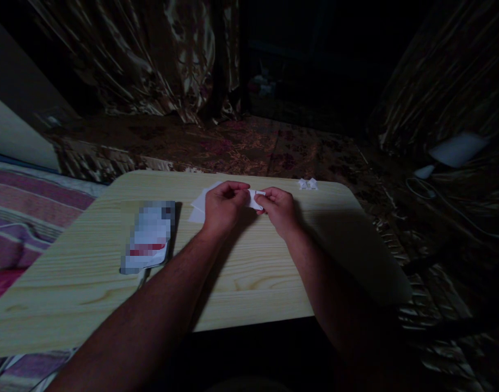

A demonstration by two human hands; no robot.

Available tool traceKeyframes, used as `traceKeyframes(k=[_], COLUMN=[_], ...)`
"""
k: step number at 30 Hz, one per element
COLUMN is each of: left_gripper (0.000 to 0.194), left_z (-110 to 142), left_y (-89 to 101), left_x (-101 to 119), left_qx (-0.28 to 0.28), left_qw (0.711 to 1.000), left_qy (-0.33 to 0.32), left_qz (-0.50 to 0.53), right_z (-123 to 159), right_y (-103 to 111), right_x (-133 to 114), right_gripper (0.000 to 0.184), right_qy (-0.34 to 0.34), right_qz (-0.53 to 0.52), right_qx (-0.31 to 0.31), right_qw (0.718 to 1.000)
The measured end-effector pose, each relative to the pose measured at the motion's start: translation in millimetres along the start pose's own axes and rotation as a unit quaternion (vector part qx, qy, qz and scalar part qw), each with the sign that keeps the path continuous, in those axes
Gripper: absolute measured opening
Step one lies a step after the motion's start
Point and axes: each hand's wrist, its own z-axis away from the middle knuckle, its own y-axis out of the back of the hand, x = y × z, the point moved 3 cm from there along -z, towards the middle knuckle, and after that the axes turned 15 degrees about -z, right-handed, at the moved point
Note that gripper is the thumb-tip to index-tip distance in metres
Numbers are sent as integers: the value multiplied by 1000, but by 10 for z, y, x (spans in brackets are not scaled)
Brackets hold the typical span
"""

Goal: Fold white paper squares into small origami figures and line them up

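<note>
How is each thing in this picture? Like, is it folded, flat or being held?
Left hand: bent, gripping the paper
Right hand: bent, pinching the paper
Small white paper: held between both hands
White sheets: lying flat, partly hidden
Two little white pieces: folded, side by side
Pixelated device: lying down
Curtain: hanging in folds

Dim home room, shiny curtains (188, 54), striped bedding (12, 193)

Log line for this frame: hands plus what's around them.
left hand: holding small white paper | right hand: holding same paper | on table: white sheets beside left hand, phone, two small white pieces near far edge
</note>
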Motion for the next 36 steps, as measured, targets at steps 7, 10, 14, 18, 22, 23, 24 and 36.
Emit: traceKeyframes(k=[7, 10, 14, 18, 22, 23, 24, 36], left_gripper=[19, 18, 15, 15, 15, 16, 16, 16], left_z=[22, 25, 28, 36, 42, 43, 42, 44], left_y=[-34, -39, -45, -50, -54, -55, -56, -48], left_x=[3, 5, 9, 20, 23, 21, 19, 13], left_qx=[6, 7, 3, -4, -8, -10, -11, -16], left_qw=[1000, 1000, 1000, 1000, 1000, 1000, 1000, 1000], left_qy=[4, 8, -3, -6, 3, 3, 1, -7], left_qz=[5, 6, -3, -10, -7, -6, -5, -13], right_z=[6, 5, -2, -6, -2, 0, 2, 20], right_y=[0, 0, 2, 7, 14, 15, 15, 3], right_x=[-12, -11, 5, 25, 28, 27, 24, 7], right_gripper=[18, 17, 16, 15, 13, 12, 12, 13], right_qy=[28, 37, 48, 53, 63, 65, 66, 62], right_qz=[12, 27, 42, 55, 47, 43, 41, 47], right_qx=[12, 15, 21, 22, 16, 14, 13, 15], right_qw=[999, 999, 998, 997, 997, 997, 997, 997])
